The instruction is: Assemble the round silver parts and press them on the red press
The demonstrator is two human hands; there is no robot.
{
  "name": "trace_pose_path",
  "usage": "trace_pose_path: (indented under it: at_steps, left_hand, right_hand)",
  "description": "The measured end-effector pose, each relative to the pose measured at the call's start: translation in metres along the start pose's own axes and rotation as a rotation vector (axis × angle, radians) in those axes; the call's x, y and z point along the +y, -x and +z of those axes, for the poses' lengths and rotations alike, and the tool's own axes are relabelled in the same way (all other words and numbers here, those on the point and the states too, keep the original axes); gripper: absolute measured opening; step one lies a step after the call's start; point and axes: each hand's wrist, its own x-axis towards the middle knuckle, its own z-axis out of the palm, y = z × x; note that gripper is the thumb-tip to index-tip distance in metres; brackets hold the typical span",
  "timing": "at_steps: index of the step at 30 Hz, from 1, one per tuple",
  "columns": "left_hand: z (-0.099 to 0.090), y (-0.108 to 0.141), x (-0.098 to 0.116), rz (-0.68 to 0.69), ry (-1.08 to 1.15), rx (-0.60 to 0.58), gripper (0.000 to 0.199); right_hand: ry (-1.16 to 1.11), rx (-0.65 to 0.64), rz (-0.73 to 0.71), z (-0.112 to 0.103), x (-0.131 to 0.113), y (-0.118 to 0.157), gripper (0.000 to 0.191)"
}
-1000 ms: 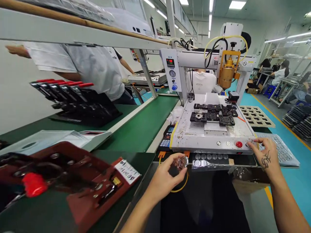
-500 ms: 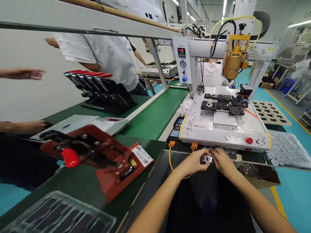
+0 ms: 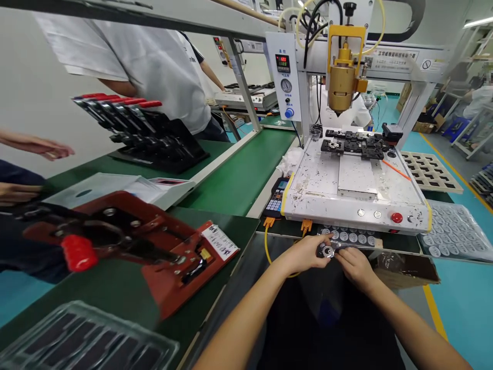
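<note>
My left hand (image 3: 304,254) and my right hand (image 3: 355,266) meet just below the front edge of a white dispensing machine (image 3: 356,182). Together they pinch a small round metal part (image 3: 328,251) with a silver ring face. Right behind the part lies a strip of similar round parts (image 3: 352,237) on a dark shelf under the machine. A black fixture (image 3: 354,144) with a loaded part sits at the back of the machine bed, beneath a gold dispensing head (image 3: 341,82).
A red clamp jig (image 3: 127,241) lies on the green belt (image 3: 234,180) at my left. Clear plastic trays (image 3: 88,339) are at the near left and right (image 3: 452,236). Another person's hands (image 3: 38,149) reach in at far left; a person in a white shirt (image 3: 154,56) stands beyond.
My right hand left the machine's front buttons and joined my left hand on the round part. The gold head moved over the fixture's left end. My view shifted down and left.
</note>
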Motion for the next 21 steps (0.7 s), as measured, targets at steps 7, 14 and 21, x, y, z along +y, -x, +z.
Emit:
trace_pose_path:
  at_steps: [7, 14, 21]
  left_hand:
    - [0.016, 0.005, 0.011, -0.010, 0.081, 0.120, 0.031]
    - [0.036, 0.039, 0.041, -0.099, 0.751, 0.242, 0.043]
    - [0.045, 0.067, 0.063, -0.258, 1.161, 0.322, 0.059]
  right_hand:
    - [-0.186, 0.161, 0.370, -0.058, -0.035, 0.003, 0.016]
    - [-0.669, 0.148, 0.784, -0.091, -0.072, -0.027, 0.034]
    - [-0.968, 0.054, 0.889, -0.080, -0.081, -0.026, 0.034]
